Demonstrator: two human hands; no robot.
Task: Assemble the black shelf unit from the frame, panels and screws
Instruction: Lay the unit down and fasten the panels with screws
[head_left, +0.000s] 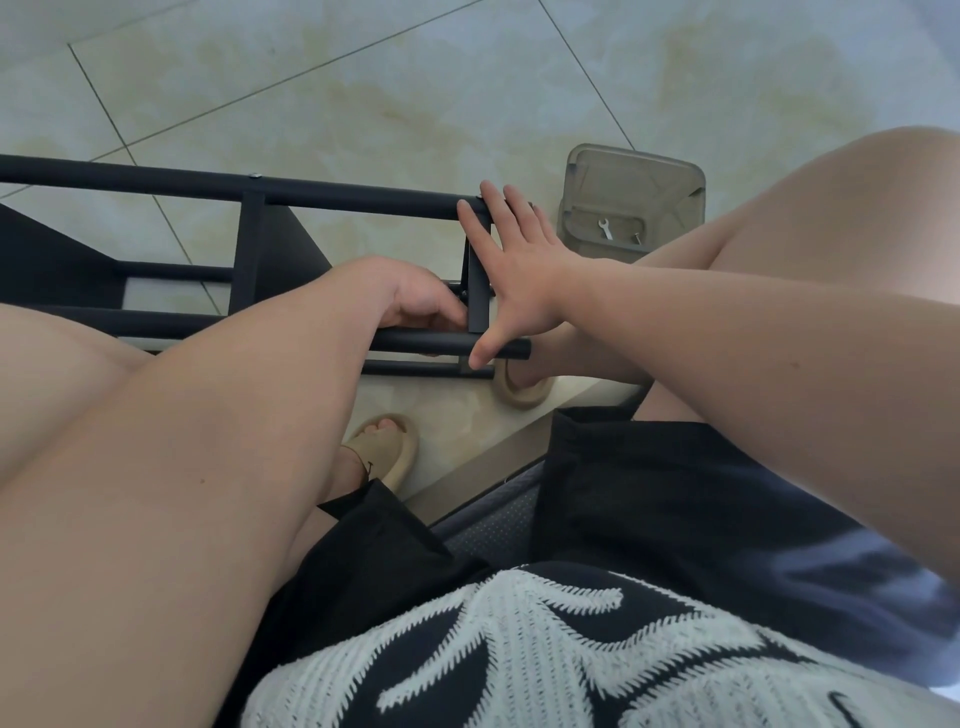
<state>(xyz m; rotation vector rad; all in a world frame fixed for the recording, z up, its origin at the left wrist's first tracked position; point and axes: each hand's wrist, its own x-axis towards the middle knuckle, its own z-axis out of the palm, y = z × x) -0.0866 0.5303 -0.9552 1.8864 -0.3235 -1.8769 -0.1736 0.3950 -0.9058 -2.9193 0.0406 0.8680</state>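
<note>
- Head view: the black frame lay on the floor.
- The right hand pressed flat, fingers straight, on its end tubes.
- The left hand curled at a joint; whether it grasped anything, I cannot tell.
- A box holding a wrench stood near.

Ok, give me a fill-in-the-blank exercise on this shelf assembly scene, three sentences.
1. The ____ hand spreads flat against the end of the black metal tube frame.
2. The small silver wrench lies ____ the translucent grey plastic box.
3. The frame lies on a pale ____ floor.
Missing: right; inside; tiled.
</note>
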